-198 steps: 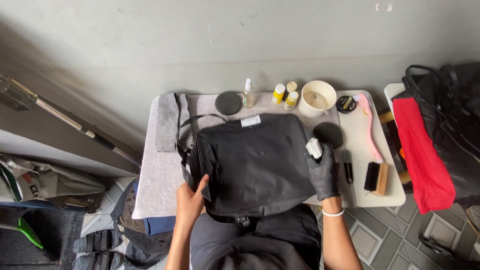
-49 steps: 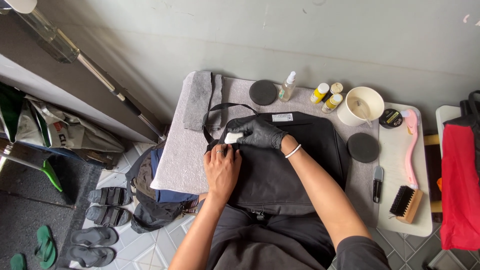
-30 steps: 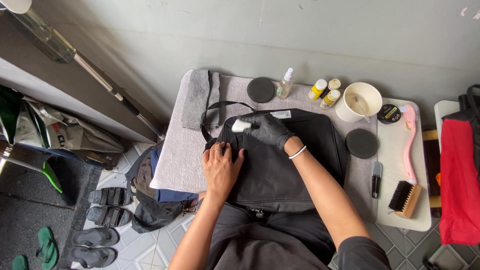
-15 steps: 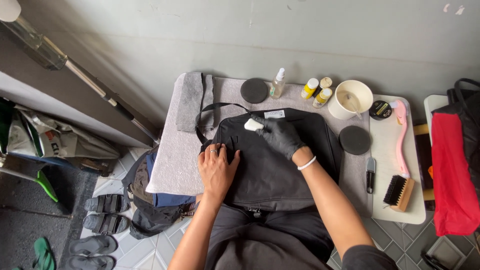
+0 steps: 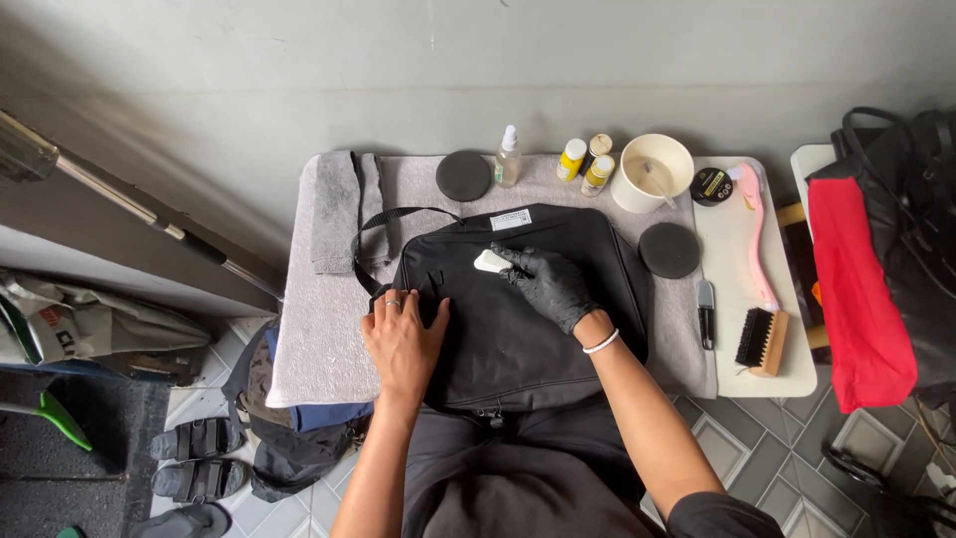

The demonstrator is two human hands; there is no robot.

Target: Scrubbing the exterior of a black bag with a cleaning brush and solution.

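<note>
Black bag (image 5: 518, 309) lies flat in the middle of the grey-covered counter (image 5: 319, 329), landmark for the rest. Left hand (image 5: 403, 339), bare, fingers spread, palm pressed flat on the bag's left part, gripping nothing. Right hand (image 5: 548, 284) in black glove, fingers closed around a small white pad (image 5: 488, 261), pad touching the bag's upper panel. Behind the bag: round black sponge (image 5: 464, 175), clear spray bottle (image 5: 507, 157), white cup (image 5: 652, 171). Right of the bag: second black sponge (image 5: 669, 249), wooden brush (image 5: 762, 341).
</note>
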